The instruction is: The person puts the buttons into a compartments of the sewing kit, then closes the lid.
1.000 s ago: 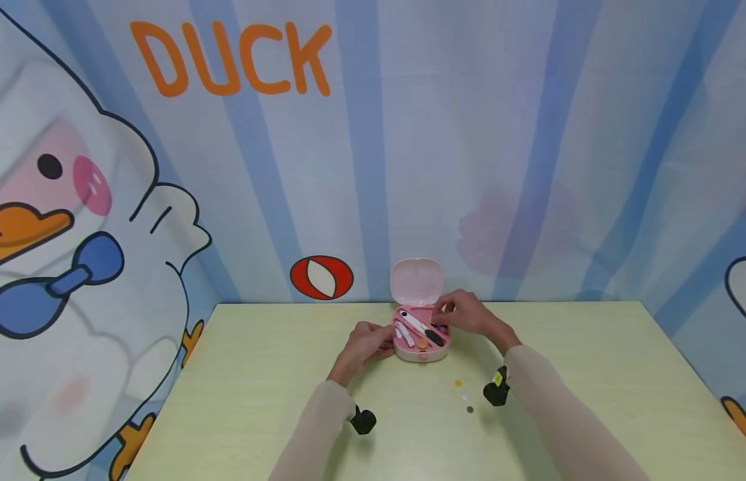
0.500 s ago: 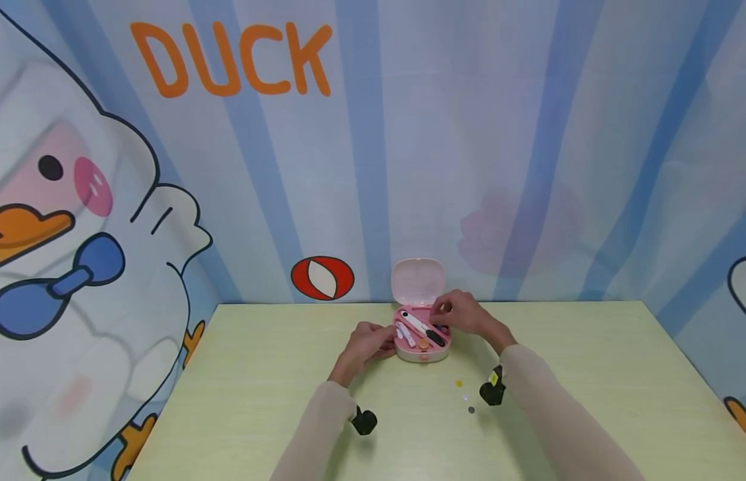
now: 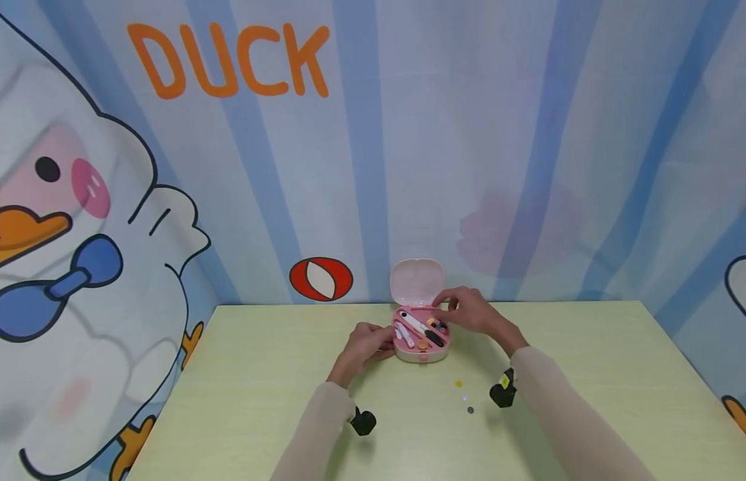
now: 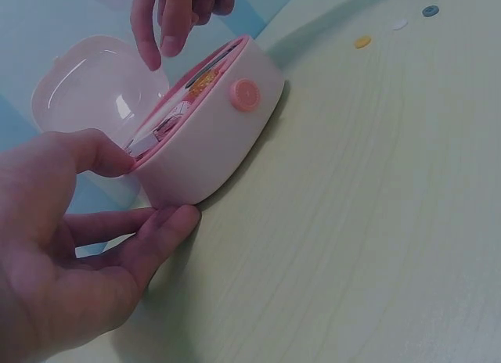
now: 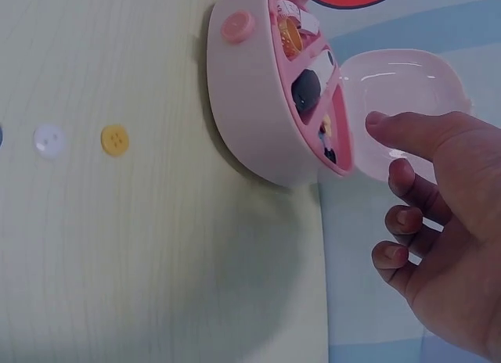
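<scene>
A small pink-and-white sewing box [image 3: 422, 357] stands at the table's back edge, its lid [image 3: 417, 282] raised. My left hand [image 3: 365, 347] grips its left side; in the left wrist view the thumb lies on the rim and fingers touch low on the wall. Just above the box's right side hovers my right hand [image 3: 469, 310], fingers apart with nothing seen between them. Inside lie a white tool with a black end [image 3: 434, 337], a white-and-lilac item [image 3: 405, 333], a round orange-gold piece [image 3: 423, 345] and small multicoloured pieces [image 3: 436, 324] in the right compartment.
Three buttons lie on the table in front of the box: yellow [image 5: 115, 140], white [image 5: 50, 141] and dark grey [image 4: 430, 11]. A printed duck curtain [image 3: 421, 133] hangs right behind the table [image 3: 258, 401].
My right hand has lifted off the right compartment and shifted slightly right, its fingers spreading. The multicoloured pieces there now show. My left hand stays on the box.
</scene>
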Tool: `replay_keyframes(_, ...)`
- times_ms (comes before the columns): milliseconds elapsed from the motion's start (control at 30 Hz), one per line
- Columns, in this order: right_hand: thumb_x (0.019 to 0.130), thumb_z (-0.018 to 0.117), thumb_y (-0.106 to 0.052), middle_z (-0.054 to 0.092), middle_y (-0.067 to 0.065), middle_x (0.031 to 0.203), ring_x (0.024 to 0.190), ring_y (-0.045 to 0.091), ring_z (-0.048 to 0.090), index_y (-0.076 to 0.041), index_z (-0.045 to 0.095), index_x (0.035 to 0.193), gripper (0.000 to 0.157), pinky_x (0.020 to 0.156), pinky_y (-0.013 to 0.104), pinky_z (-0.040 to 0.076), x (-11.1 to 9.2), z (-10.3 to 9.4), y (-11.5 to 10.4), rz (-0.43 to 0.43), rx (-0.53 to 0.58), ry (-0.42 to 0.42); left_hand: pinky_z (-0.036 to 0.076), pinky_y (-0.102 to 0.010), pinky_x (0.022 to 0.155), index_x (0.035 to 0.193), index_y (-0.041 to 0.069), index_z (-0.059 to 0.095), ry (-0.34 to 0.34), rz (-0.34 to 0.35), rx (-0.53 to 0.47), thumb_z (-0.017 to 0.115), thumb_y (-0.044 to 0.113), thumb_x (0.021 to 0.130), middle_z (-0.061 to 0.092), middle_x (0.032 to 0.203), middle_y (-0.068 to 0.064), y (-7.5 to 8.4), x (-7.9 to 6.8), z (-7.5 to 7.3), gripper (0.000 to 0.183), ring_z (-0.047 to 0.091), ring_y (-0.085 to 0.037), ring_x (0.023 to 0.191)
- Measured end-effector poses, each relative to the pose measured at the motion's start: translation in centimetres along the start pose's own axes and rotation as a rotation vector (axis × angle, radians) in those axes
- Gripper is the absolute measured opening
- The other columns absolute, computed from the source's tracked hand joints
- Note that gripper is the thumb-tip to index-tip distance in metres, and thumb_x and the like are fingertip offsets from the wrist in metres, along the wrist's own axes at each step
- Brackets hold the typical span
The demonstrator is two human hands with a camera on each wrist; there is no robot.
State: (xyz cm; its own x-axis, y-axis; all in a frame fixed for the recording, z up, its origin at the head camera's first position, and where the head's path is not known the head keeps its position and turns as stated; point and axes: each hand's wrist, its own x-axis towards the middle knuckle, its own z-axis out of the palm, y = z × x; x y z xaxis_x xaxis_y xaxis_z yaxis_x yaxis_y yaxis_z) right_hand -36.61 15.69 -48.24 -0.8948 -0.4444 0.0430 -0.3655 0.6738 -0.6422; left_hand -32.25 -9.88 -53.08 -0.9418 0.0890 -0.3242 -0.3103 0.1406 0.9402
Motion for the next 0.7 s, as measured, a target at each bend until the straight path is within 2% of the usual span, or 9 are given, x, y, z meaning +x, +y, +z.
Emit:
replay_keyframes(333, 0.095, 0.076, -0.013, 0.063, -0.002, 0.080, 0.068, 0.016, 0.053, -0.003, 0.073, 0.118, 0.025, 0.056, 0.030, 0.045, -2.7, -1.3, 0.8, -0.119, 0.010, 0.021, 0.063, -0.033, 0.083, 0.113, -0.006, 0.066, 0.000, -0.003, 0.001, 0.066, 0.021, 0.102, 0.072, 0.098, -0.013, 0.1, -0.1, -0.1, 0.029, 0.070, -0.019, 0.086)
replay_keyframes(567, 0.095, 0.077, -0.016, 0.059, -0.006, 0.075, 0.066, 0.012, 0.051, -0.004, 0.074, 0.116, 0.024, 0.056, 0.027, 0.044, -5.4, -1.1, 0.7, -0.177, -0.013, 0.011, 0.063, -0.032, 0.081, 0.109, -0.008, 0.070, -0.004, 0.036, 0.006, 0.065, 0.019, 0.100, 0.074, 0.091, -0.011, 0.0, -0.2, 0.1, 0.028, 0.070, -0.013, 0.078)
replay_keyframes(700, 0.095, 0.077, -0.018, 0.056, -0.008, 0.073, 0.065, 0.009, 0.048, -0.008, 0.074, 0.114, 0.023, 0.056, 0.025, 0.043, -7.0, -0.8, 0.7, -0.192, -0.021, -0.009, 0.063, -0.032, 0.081, 0.110, -0.007, 0.071, -0.002, 0.031, 0.003, 0.065, 0.019, 0.101, 0.074, 0.091, -0.010, 0.0, -0.1, 0.0, 0.029, 0.070, -0.013, 0.078)
